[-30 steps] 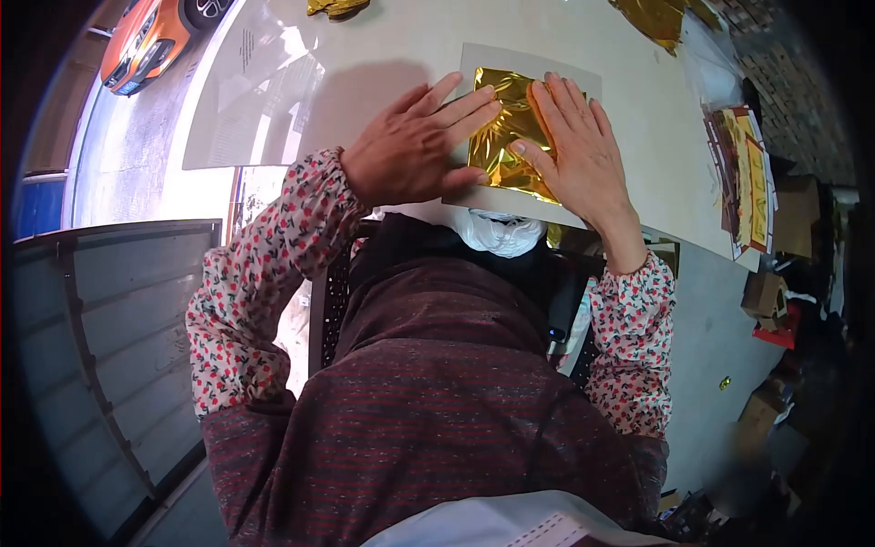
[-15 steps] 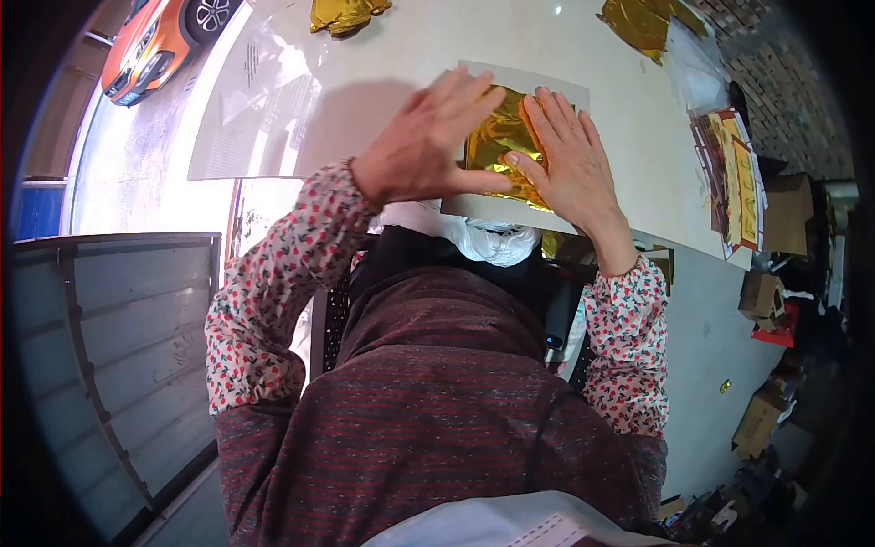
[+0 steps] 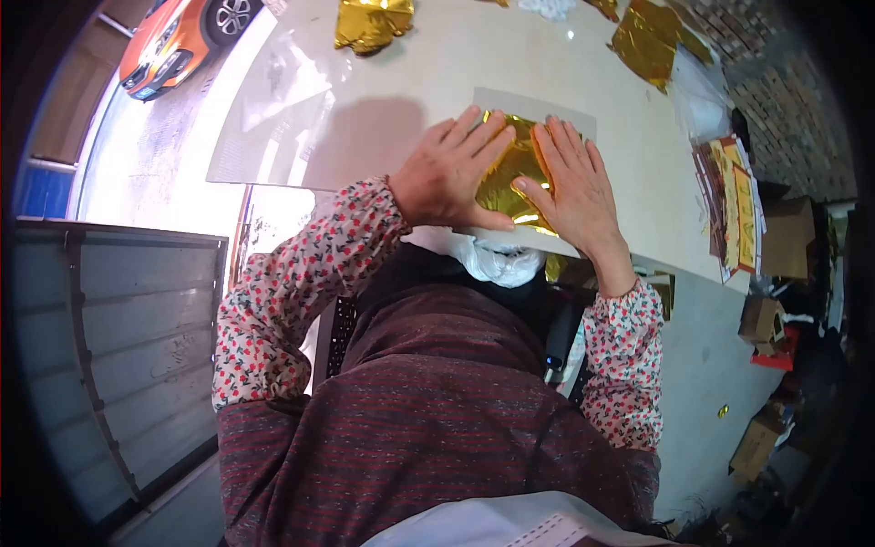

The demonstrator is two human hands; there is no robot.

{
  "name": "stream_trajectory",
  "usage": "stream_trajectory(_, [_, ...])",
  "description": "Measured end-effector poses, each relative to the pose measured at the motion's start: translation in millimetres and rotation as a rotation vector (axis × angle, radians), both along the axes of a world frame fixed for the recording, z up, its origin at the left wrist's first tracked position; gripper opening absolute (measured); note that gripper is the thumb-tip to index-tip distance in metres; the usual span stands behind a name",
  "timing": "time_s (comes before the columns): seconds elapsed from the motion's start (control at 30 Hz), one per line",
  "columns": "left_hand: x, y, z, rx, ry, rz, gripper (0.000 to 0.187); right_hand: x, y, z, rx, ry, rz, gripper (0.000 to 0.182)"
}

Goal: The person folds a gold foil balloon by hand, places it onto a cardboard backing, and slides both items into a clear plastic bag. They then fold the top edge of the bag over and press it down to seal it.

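A shiny gold foil piece (image 3: 510, 173) lies flat on a greyish sheet (image 3: 538, 98) near the table's front edge. My left hand (image 3: 453, 171) rests open along the foil's left side, fingers stretched and thumb over its lower edge. On the right side, my right hand (image 3: 576, 187) lies flat and open, with its thumb across the foil. Both palms hide parts of the foil's edges. A white plastic bag (image 3: 506, 263) sits below the table edge, by my lap.
More gold foil pieces lie on the table (image 3: 456, 55): one crumpled piece (image 3: 372, 25) at the far left, another (image 3: 643, 44) at the far right. Printed red and yellow packaging (image 3: 736, 205) stands along the right edge. Cardboard boxes (image 3: 761, 319) are on the floor at right.
My left hand, blurred and slightly raised before, has come down onto the foil's left side. My right hand stays on the foil. The whole view has shifted slightly.
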State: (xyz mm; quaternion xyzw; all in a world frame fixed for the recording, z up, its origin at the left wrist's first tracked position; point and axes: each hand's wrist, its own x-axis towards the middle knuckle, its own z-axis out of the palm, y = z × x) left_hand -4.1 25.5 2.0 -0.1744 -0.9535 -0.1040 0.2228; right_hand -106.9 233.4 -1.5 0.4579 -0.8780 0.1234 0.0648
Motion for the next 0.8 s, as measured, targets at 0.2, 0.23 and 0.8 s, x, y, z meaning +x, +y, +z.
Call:
stream_trajectory(0.2, [-2,-49,17,0.255,-0.013,-0.157,0.086,1,1,3,-0.003,-0.032,0.009,0.075])
stream_trajectory(0.23, [-6,-71,22,0.331,-0.087,-0.008,0.073,1,1,4,-0.003,-0.036,0.01,0.075])
stream_trajectory(0.8, [82,-175,-9,-0.064,-0.204,0.585,0.076,4,-1,15,0.038,-0.08,-0.009,0.075])
